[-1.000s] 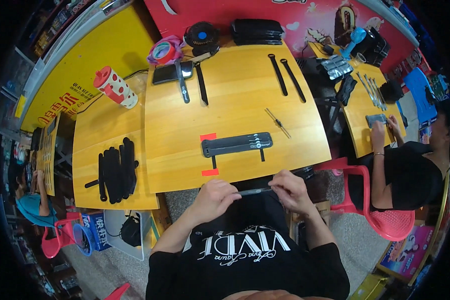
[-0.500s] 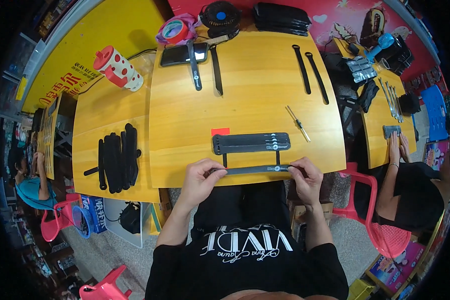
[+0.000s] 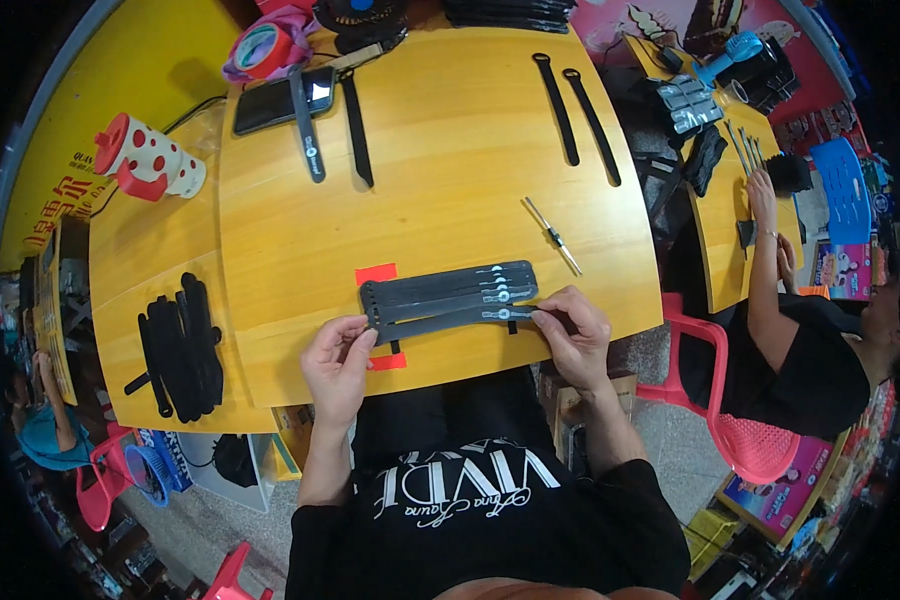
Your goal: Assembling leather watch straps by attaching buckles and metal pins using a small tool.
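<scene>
My left hand [image 3: 338, 365] pinches the left end of a black strap [image 3: 435, 324] with a pale printed mark. The strap's right end is held between the thumb and fingers of my right hand [image 3: 574, 335]. It lies along the near side of a row of overlapping black straps [image 3: 430, 289], whose holed ends line up at the left. Two short dark strips poke out under the row, one near each end. Red tape [image 3: 375, 273] shows beyond the row's left end, and another red piece [image 3: 388, 362] lies beside my left hand.
A pen-like tool [image 3: 553, 236] lies right of the straps. Black straps are heaped [image 3: 182, 345] at the left. Farther back are a phone [image 3: 270, 103], loose straps [image 3: 592, 127] and a dotted cup [image 3: 150, 160]. A co-worker [image 3: 805, 340] sits at the right table.
Both hands have moved the held strap away from me, from the table's near edge to against the row. The whole view has shifted. The right co-worker's arm now reaches farther across their table.
</scene>
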Tool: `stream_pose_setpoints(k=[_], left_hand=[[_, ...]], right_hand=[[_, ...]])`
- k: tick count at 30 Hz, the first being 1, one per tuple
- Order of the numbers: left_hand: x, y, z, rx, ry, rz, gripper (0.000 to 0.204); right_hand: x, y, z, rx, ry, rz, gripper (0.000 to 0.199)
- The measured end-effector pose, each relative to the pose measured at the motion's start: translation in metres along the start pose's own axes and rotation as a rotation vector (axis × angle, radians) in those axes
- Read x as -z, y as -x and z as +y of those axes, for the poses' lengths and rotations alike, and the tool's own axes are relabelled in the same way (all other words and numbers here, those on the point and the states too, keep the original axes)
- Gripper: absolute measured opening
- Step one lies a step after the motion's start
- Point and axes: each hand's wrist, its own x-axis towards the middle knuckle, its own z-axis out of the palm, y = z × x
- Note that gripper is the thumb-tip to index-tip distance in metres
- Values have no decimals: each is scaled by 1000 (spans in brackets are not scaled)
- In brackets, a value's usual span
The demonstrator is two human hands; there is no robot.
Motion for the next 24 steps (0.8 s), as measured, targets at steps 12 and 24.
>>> stream_pose_setpoints(k=[12,24], left_hand=[[2,-8,-2,28,-24,-46,15],[1,-6,-4,14,-21,1,14]], right_hand=[[-2,-1,9,-152,23,38,12],[-8,-3,5,-53,160,81,16]])
